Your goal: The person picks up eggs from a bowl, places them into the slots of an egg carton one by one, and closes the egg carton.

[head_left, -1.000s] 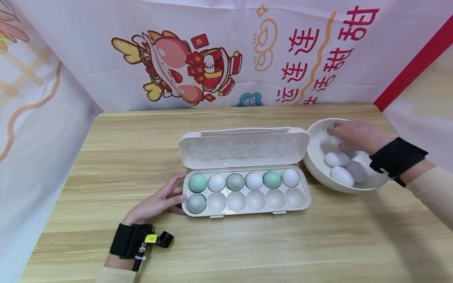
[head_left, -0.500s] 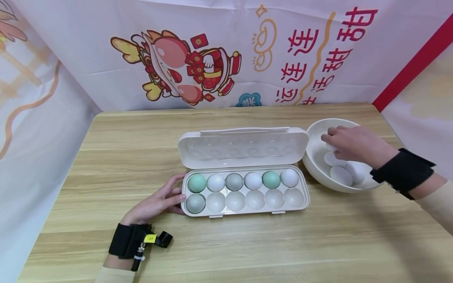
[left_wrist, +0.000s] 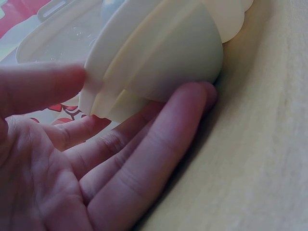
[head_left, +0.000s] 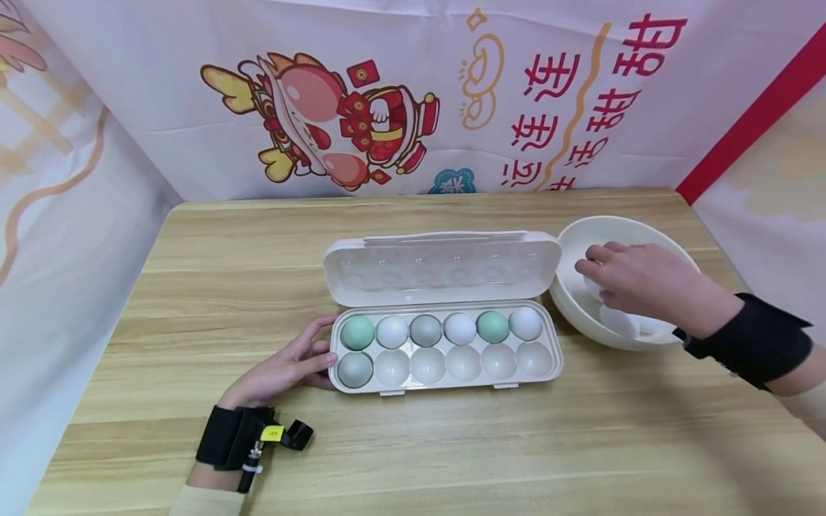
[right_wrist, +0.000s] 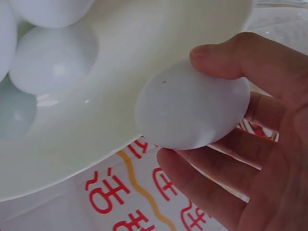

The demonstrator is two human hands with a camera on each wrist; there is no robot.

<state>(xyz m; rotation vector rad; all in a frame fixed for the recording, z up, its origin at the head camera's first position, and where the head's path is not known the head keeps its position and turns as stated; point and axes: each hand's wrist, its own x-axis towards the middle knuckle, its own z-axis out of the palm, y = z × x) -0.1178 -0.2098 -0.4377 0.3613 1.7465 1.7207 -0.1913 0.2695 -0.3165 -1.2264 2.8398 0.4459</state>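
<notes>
My left hand (head_left: pixel 284 369) grips the left end of a white plastic egg carton (head_left: pixel 428 367), thumb on the rim and fingers round the side. In the left wrist view, the fingertips (left_wrist: pixel 190 98) touch the carton's outer wall. Its lid (head_left: pixel 445 279) stands open behind. Green, white and grey eggs fill the back row; one grey egg (head_left: pixel 355 370) sits front left, and the other front cups are empty. Over the white bowl (head_left: pixel 569 290), my right hand (head_left: pixel 654 279) holds a white egg (right_wrist: pixel 190 106) between thumb and fingers. The hand partly hides the bowl.
Several more eggs (right_wrist: pixel 55 60) lie in the bowl, which stands close against the carton's right end. A printed cloth (head_left: pixel 477 143) hangs along the back of the wooden table (head_left: pixel 413 459). More cloth (head_left: pixel 71 236) borders the left side.
My right hand has moved slightly left and toward me over the bowl, bringing the white egg up from the others. My left hand keeps its hold on the carton.
</notes>
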